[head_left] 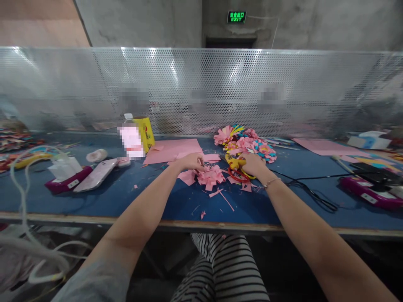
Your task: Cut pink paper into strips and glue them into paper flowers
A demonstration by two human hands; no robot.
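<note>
My left hand (192, 161) is closed in a pinch on a small pink paper piece, just above a pink paper flower (211, 177) with ruffled petals. The pinched piece is mostly hidden by the fingers. My right hand (253, 163) is wrapped round a yellow glue gun (233, 162), its front end pointing left toward the flower. Beneath that hand lies a red loop (237, 175), partly covered, whose kind I cannot make out. Pink paper scraps (187, 178) lie beside the flower, and thin cut strips (226, 199) lie in front of it.
Finished-looking paper flowers (248, 142) are heaped behind my right hand. Pink sheets (173, 150) lie behind my left. A phone (97, 175) leans on a purple power strip (67, 181) at left. A black cable (310, 195) crosses the right side. A perforated metal screen (189, 79) borders the back.
</note>
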